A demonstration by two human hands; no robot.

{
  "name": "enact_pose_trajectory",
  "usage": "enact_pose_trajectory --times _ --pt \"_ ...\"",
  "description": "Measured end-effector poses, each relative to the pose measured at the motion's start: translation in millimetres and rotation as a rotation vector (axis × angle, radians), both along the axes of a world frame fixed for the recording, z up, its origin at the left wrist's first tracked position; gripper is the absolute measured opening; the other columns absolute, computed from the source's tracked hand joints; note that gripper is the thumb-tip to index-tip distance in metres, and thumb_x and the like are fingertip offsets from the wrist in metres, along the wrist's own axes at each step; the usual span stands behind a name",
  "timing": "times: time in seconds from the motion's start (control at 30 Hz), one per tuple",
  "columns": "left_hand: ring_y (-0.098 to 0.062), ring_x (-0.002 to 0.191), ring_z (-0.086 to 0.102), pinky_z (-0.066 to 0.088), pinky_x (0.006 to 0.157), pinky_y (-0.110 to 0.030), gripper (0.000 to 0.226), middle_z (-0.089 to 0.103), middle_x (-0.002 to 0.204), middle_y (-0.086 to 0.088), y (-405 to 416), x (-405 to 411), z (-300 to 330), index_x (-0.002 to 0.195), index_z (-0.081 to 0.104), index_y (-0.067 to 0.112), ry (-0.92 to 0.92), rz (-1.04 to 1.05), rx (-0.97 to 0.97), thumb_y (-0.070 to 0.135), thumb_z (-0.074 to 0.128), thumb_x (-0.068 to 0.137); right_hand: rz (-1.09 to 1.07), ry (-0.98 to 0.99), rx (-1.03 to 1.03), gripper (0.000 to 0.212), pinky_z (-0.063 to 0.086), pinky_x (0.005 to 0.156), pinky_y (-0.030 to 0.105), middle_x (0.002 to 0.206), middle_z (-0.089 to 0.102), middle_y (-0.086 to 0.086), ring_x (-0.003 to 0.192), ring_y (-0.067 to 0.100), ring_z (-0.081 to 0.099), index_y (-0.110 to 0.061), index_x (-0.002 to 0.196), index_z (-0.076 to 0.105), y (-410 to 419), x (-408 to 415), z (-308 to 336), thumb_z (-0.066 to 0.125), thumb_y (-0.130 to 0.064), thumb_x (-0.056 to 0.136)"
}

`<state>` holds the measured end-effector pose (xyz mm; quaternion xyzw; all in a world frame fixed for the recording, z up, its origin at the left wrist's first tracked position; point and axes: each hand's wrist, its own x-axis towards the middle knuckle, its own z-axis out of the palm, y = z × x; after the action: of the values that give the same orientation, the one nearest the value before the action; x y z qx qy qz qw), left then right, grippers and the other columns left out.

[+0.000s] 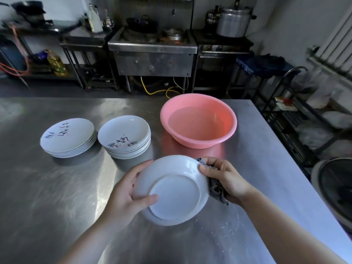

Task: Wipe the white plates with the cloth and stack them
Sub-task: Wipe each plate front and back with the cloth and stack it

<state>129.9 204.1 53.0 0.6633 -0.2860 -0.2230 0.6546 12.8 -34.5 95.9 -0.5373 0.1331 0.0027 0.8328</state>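
Plate (171, 191) between both hands' curled fingers (150, 199)

Plate (172, 189) between hands: glossy white ceramic. Cloth (217, 189): grey, limp fabric. Surface (57, 197): brushed, scuffed steel. Basin (198, 121) beyond: smooth pink plastic.

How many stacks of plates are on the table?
2. The left stack lies near the table's left side; the right stack lies beside it, left of the pink basin. One more plate is held in both hands, not stacked.
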Motion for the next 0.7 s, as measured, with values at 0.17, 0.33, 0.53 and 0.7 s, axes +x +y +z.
enact_pose_trajectory --times 0.17,0.33,0.53,0.7 --pt "-0.016 0.110 0.068 0.056 0.082 -0.023 0.080 0.069 0.124 0.002 -8 -1 19 0.125 0.063 0.044 0.141 0.049 -0.124 0.022 0.087 0.052 -0.154 -0.026 -0.110 0.024 0.055 0.073 0.040 0.093 0.067 0.018 0.081 0.031 0.064 -0.006 0.100 0.066 -2 11 2 0.071 -0.020 0.081" --pt "-0.015 0.111 0.068 0.055 0.083 -0.020 0.073 0.069 0.126 0.003 -21 -6 38 0.120 0.067 0.044 0.164 0.114 -0.198 0.004 0.078 0.060 -0.446 -0.024 -0.534 0.012 0.050 0.071 0.029 0.086 0.068 -0.008 0.077 0.009 0.061 -0.022 0.090 0.064 5 17 13 0.072 -0.030 0.085" --pt "-0.011 0.106 0.069 0.053 0.081 -0.017 0.073 0.070 0.124 0.007 -41 -11 80 0.122 0.067 0.036 0.129 0.188 -0.305 0.021 0.081 0.052 -0.612 -0.212 -1.089 0.013 0.045 0.083 0.017 0.101 0.053 -0.023 0.102 0.009 0.057 -0.032 0.095 0.057 15 27 50 0.057 -0.020 0.092" --pt "-0.010 0.106 0.069 0.053 0.080 -0.015 0.070 0.072 0.118 0.006 -53 -13 104 0.124 0.064 0.027 0.032 0.145 -0.290 -0.001 0.075 0.061 -0.598 -0.446 -1.327 0.017 0.043 0.085 0.022 0.099 0.059 -0.015 0.097 0.015 0.054 -0.022 0.099 0.069 36 35 87 0.064 -0.010 0.088"
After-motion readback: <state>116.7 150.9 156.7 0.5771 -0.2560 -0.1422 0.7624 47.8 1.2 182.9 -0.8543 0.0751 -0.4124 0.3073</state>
